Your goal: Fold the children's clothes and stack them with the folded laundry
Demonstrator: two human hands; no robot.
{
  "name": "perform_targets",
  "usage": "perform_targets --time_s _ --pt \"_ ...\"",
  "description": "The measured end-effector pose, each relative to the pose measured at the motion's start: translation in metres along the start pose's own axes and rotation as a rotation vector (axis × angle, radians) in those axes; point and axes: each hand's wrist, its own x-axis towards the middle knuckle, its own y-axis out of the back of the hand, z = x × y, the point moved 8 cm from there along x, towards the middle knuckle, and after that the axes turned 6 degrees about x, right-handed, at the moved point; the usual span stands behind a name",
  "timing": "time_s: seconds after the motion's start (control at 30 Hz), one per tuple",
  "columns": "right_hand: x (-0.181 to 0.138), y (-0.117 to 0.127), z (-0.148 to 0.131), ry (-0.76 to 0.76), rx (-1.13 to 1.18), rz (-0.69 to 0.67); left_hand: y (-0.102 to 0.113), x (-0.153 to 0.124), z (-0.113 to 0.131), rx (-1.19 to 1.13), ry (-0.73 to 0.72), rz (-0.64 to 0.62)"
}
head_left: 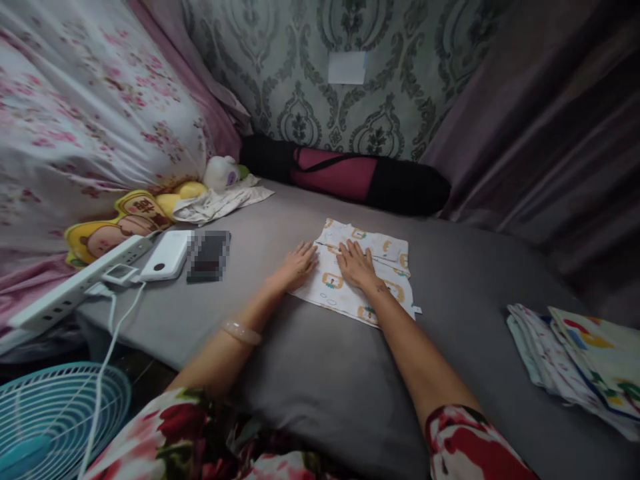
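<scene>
A white cloth printed with orange animal shapes lies on the grey bed sheet in front of me, its far part folded over toward the middle. Flat on its left edge rests my left hand, fingers stretched out and partly on the sheet. My right hand presses on the middle of the cloth near the folded edge, fingers spread. Neither hand grips anything. A small white tag sticks out at the cloth's right corner.
Folded cloths are stacked at the right. On the left are a power strip, a white power bank, a blurred-out dark device, plush toys and a blue fan. A long black-and-maroon bag lies along the wall.
</scene>
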Motion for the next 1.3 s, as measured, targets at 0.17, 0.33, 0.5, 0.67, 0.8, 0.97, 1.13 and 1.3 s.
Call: perform_targets --time_s 0.17,0.33,0.5,0.67,0.8,0.97,1.13,1.3 --pt "-0.018 0.001 0.001 0.027 0.001 0.007 -0.009 -0.001 0.007 0.091 -0.01 -0.06" --pt "-0.063 -0.003 0.003 0.101 0.013 -0.058 -0.009 -0.012 0.001 0.068 0.02 -0.075" --pt "-0.126 -0.002 0.008 0.226 0.009 -0.11 -0.014 -0.03 -0.006 0.055 -0.028 -0.096" --pt "-0.179 0.005 0.019 0.228 0.071 -0.135 -0.015 -0.044 -0.012 0.065 -0.046 -0.136" --pt "-0.21 0.009 0.037 0.198 0.114 -0.115 -0.01 -0.056 -0.012 0.045 -0.11 -0.127" --pt "-0.23 0.02 0.074 0.22 0.196 0.093 0.009 -0.079 -0.001 -0.054 -0.294 -0.064" --pt "-0.231 0.031 0.093 0.215 0.173 0.23 0.031 -0.096 0.015 -0.132 -0.394 -0.018" --pt "-0.229 0.036 0.078 0.227 0.112 0.223 0.039 -0.097 0.025 -0.067 -0.423 -0.011"
